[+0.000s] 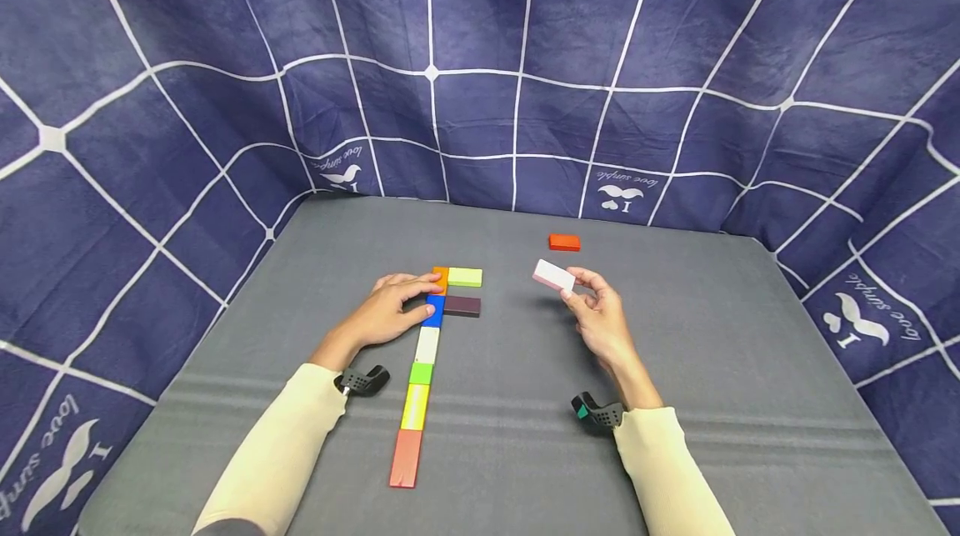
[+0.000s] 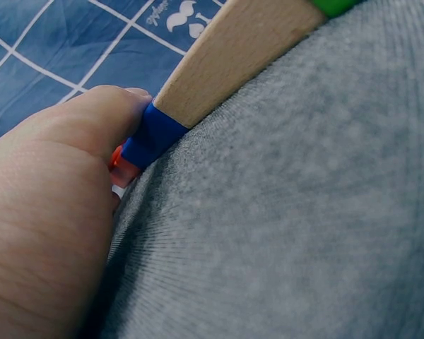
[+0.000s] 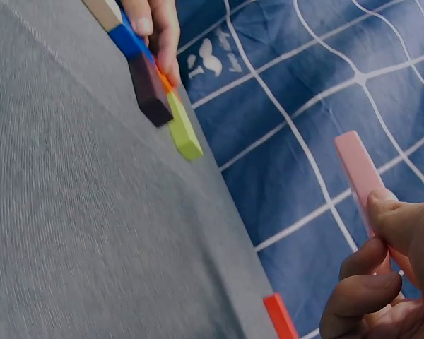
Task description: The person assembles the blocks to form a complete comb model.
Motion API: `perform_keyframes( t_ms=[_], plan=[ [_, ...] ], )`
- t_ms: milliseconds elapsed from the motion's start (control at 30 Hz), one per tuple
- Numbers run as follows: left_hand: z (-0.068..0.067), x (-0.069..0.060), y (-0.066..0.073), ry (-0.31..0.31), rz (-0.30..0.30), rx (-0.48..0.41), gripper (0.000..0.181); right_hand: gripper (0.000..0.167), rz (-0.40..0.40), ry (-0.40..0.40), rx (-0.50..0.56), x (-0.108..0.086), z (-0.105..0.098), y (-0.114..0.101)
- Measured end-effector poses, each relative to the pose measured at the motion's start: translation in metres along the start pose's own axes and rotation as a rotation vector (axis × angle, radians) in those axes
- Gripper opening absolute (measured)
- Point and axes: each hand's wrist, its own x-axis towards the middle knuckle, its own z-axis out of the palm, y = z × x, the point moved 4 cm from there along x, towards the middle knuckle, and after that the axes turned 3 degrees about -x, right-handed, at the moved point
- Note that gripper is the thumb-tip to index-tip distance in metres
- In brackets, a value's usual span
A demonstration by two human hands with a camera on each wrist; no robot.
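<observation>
In the head view my left hand (image 1: 390,308) rests beside the top of a column of flat wooden blocks. Its fingers touch the orange block (image 1: 441,273), while the thumb lies against the blue block (image 2: 154,132). Below follow a pale wood block (image 1: 427,345), a green block (image 1: 421,373), a yellow block (image 1: 415,407) and a coral-red block (image 1: 406,458). A lime block (image 1: 465,277) and a dark purple block (image 1: 462,307) stick out rightward from the column. Raised above the table, my right hand (image 1: 602,321) pinches a pink block (image 3: 358,164) by one end between thumb and fingers.
A single red-orange block (image 1: 564,242) lies toward the back of the grey cloth-covered table (image 1: 675,336). Dark blue cloth (image 1: 480,36) with white lines hangs behind the table and along both sides.
</observation>
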Motion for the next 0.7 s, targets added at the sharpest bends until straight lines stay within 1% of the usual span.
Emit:
perform_keyframes(
  t_ms=[200,333,467,567,700],
  plan=[
    [-0.001,-0.001,0.000,0.005,-0.017,-0.011,0.041,0.039,-0.013,-0.041,0.003,0.001,0.021,-0.005],
    [-0.001,-0.001,0.001,-0.003,-0.014,-0.012,0.041,0.038,-0.014,-0.045,0.012,-0.002,0.034,-0.009],
    [-0.001,0.001,0.001,0.007,-0.002,-0.012,0.041,0.037,-0.013,-0.049,0.029,-0.005,0.048,-0.011],
    [-0.001,0.001,0.001,0.010,0.006,-0.011,0.041,0.037,-0.012,-0.069,0.035,-0.007,0.060,-0.012],
    [0.000,0.000,0.000,-0.006,-0.007,-0.009,0.042,0.037,-0.010,-0.106,0.043,-0.012,0.072,-0.008]
  ],
)
